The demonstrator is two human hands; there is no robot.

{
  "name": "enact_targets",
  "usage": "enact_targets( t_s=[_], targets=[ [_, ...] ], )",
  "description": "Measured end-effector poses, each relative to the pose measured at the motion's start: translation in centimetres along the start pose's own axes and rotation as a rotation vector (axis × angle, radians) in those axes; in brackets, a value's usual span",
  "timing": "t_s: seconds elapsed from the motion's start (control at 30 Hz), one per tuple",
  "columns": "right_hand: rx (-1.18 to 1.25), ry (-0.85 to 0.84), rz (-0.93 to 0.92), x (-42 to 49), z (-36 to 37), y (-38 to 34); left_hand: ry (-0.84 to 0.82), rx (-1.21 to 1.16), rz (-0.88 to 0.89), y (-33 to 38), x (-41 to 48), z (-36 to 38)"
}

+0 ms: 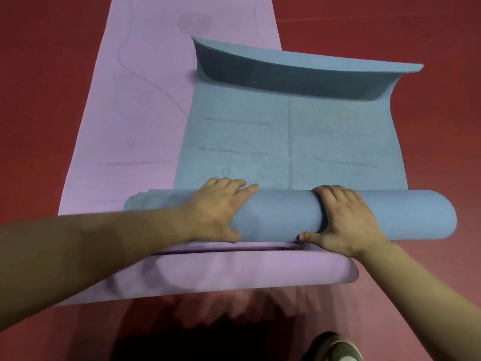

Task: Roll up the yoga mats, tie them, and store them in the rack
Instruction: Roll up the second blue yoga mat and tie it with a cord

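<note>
A blue yoga mat [289, 142] lies partly rolled, its thick roll [281, 214] across the middle of the view. The flat part stretches away from me and its far end curls upward. My left hand [218, 209] presses palm-down on the left half of the roll, fingers curved over the top. My right hand [343, 217] grips the roll's right half, thumb at its near underside. Beneath lies a purple yoga mat [138, 113], spread flat and reaching far up the view, with its near end [234, 272] curled over just below the blue roll.
Red floor [44, 100] surrounds both mats. A shoe [335, 347] shows at the bottom right edge. My shadow falls on the floor at the bottom middle. No rack or tie is in view.
</note>
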State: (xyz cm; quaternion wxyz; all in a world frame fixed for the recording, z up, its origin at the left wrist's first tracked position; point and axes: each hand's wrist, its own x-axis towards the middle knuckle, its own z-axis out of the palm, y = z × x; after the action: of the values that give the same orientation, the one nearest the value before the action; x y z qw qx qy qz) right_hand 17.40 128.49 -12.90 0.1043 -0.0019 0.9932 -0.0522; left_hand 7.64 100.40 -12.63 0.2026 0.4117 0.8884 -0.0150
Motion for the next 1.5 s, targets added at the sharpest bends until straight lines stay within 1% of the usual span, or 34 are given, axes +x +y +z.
enact_targets(
  t_s=[0.03,0.1,0.13,0.2,0.3,0.43,0.5,0.63,0.7,0.73,0.77,0.87,0.93,1.0,1.1,1.17,1.33,1.5],
  targets=[
    [0.001,-0.001,0.012,0.0,0.1,0.0,0.050,0.099,-0.003,0.9,-0.7,0.3],
    [0.000,0.006,0.046,0.0,0.2,-0.2,0.057,0.259,-0.039,2.2,-1.2,1.2],
    [0.001,0.010,0.062,0.0,0.3,-0.3,0.056,0.303,-0.051,2.5,-1.0,1.6],
    [-0.004,0.019,0.080,-0.1,0.6,-0.4,0.072,0.321,-0.047,2.3,-0.3,1.8],
    [-0.023,0.027,0.058,0.1,0.6,-0.5,0.077,0.239,-0.029,1.5,0.3,1.5],
    [-0.049,0.023,-0.005,0.7,0.1,-0.5,0.027,0.085,-0.012,0.2,1.1,0.3],
    [-0.038,-0.001,-0.025,0.8,-0.2,-0.3,-0.034,-0.007,-0.002,-0.3,1.3,-0.2],
    [-0.019,-0.072,-0.046,0.7,-0.9,-0.6,-0.211,-0.206,0.008,-1.9,1.8,-0.6],
    [-0.004,-0.108,-0.044,0.9,-1.2,-0.9,-0.258,-0.255,0.008,-2.5,2.2,-1.1],
    [0.004,-0.124,-0.043,1.0,-1.3,-0.9,-0.250,-0.232,0.009,-2.4,2.0,-1.2],
    [0.016,-0.134,-0.042,1.2,-1.3,-0.9,-0.205,-0.169,0.015,-2.0,1.8,-1.0],
    [0.043,-0.171,-0.023,1.8,-1.4,-0.7,0.030,0.090,0.058,0.3,0.6,0.8],
    [0.040,-0.178,-0.015,1.8,-1.2,-0.6,0.071,0.200,0.032,1.1,0.5,1.5],
    [0.035,-0.114,-0.013,1.3,-0.7,-0.7,0.062,0.225,0.022,1.1,1.1,1.4],
    [0.032,0.029,-0.030,0.1,0.2,-0.9,0.036,0.129,0.040,0.4,1.7,0.2],
    [0.030,0.082,-0.026,-0.3,0.4,-1.1,-0.009,0.047,0.030,-0.2,2.2,-0.8],
    [0.019,0.105,-0.012,-0.8,0.7,-0.8,-0.221,-0.202,-0.010,-0.2,2.4,-1.6],
    [-0.004,0.105,-0.067,-0.5,0.2,-0.5,-0.288,-0.304,-0.031,-0.6,3.0,-1.7]
  ],
)
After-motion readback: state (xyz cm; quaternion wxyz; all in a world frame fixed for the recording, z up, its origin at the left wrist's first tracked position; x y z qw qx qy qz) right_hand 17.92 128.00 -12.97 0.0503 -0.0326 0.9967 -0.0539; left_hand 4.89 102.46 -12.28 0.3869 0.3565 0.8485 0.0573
